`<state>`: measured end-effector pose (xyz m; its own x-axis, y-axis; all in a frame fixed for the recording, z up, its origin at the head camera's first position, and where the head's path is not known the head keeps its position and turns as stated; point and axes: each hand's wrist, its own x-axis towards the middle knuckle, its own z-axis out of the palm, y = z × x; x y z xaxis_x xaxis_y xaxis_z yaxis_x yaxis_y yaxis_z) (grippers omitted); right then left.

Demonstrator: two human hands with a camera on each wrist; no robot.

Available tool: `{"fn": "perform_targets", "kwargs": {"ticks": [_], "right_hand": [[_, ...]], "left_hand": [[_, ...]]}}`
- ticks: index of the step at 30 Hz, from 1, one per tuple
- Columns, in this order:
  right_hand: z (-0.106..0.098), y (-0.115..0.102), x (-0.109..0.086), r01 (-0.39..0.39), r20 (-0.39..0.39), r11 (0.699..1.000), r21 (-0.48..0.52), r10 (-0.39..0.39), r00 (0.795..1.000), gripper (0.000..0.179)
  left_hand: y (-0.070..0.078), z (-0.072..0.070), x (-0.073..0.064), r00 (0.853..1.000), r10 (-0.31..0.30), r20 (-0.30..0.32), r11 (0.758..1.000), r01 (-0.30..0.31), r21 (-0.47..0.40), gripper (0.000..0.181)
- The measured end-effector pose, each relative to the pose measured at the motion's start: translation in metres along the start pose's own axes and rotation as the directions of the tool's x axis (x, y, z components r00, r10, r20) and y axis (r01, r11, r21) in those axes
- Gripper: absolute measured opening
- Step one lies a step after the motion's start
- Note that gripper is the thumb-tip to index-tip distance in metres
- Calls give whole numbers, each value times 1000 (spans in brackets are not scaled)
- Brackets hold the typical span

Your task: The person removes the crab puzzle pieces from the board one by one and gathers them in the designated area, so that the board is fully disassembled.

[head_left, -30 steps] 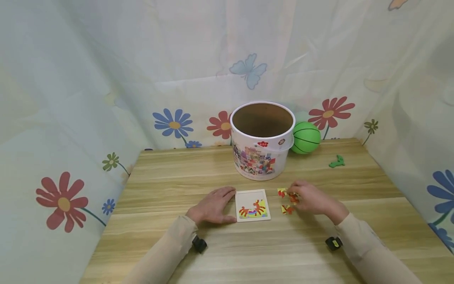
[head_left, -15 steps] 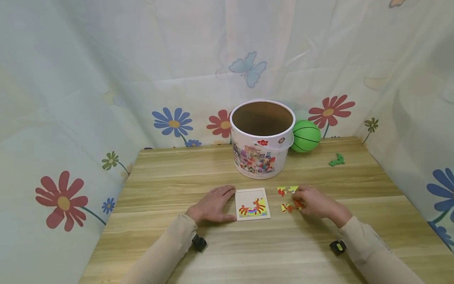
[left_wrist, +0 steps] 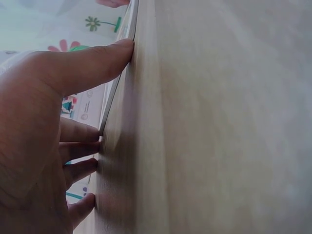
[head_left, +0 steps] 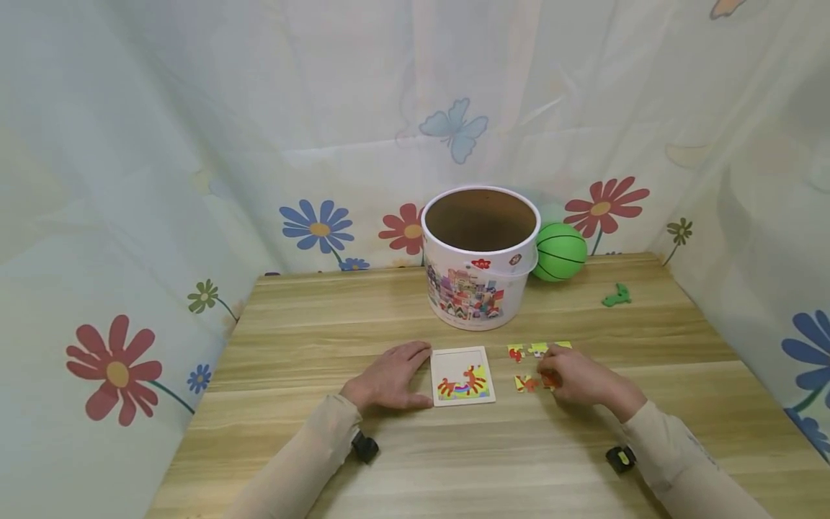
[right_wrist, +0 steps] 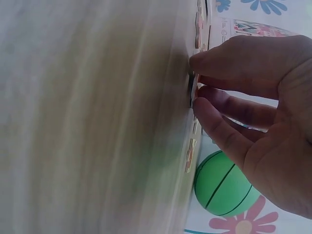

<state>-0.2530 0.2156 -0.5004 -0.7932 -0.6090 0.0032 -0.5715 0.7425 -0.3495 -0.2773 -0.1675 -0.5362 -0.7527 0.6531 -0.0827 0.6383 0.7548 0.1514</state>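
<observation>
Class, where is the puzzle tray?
In the head view, the puzzle tray lies in front of the bucket, touching the left hand, with puzzle pieces to its right.

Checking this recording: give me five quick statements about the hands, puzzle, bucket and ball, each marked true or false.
1. The left hand touches the puzzle board. True.
2. The puzzle board is completely filled. False: its upper part is bare.
3. The right hand touches a puzzle piece. True.
4. The bucket stands upright. True.
5. The green ball is inside the bucket. False: it is outside, beside the bucket.
</observation>
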Motion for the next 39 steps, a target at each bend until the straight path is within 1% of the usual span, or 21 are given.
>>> {"fn": "perform_targets", "kwargs": {"ticks": [4, 6, 8, 11, 12, 17, 21, 27, 34, 39], "right_hand": [[0, 2, -1, 41, -5, 999, -25, -41, 999, 32], [0, 2, -2, 70, -1, 996, -47, -70, 998, 30], [0, 2, -2, 81, 6, 995, -60, -81, 997, 26], [1, 1, -3, 70, 19, 996, -52, -69, 997, 23], [1, 0, -4, 55, 22, 997, -48, -54, 998, 22], [3, 0, -4, 25, 9, 999, -46, -25, 1000, 24], [2, 1, -4, 31, -11, 998, -53, -32, 999, 23], [2, 2, -3, 44, -21, 997, -60, -45, 999, 21], [-1, 2, -1, 63, -7, 997, -49, -63, 998, 16], [-5, 2, 1, 47, -9, 998, -32, -47, 999, 15]], "left_hand": [[1, 0, 0, 1000, -1, -3, 1000, 1, -5, 99], [1, -1, 0, 1000, -2, -3, 1000, 2, -7, 99], [1, 0, -1, 1000, -2, -1, 1000, 2, -4, 99], [2, 1, -1, 1000, 4, 2, 1000, -4, 6, 99], [2, 1, -1, 1000, 6, 3, 1000, -6, 10, 99], [2, 2, -1, 1000, 10, -1, 1000, -10, 25, 99], [3, 1, -1, 1000, 9, -3, 1000, -9, 19, 99], [2, 0, 0, 1000, 4, 2, 1000, -4, 16, 99], [1, 0, 0, 1000, 3, -7, 1000, -3, 16, 99], [1, -1, -1, 1000, -1, 0, 1000, 1, 13, 99]]}}
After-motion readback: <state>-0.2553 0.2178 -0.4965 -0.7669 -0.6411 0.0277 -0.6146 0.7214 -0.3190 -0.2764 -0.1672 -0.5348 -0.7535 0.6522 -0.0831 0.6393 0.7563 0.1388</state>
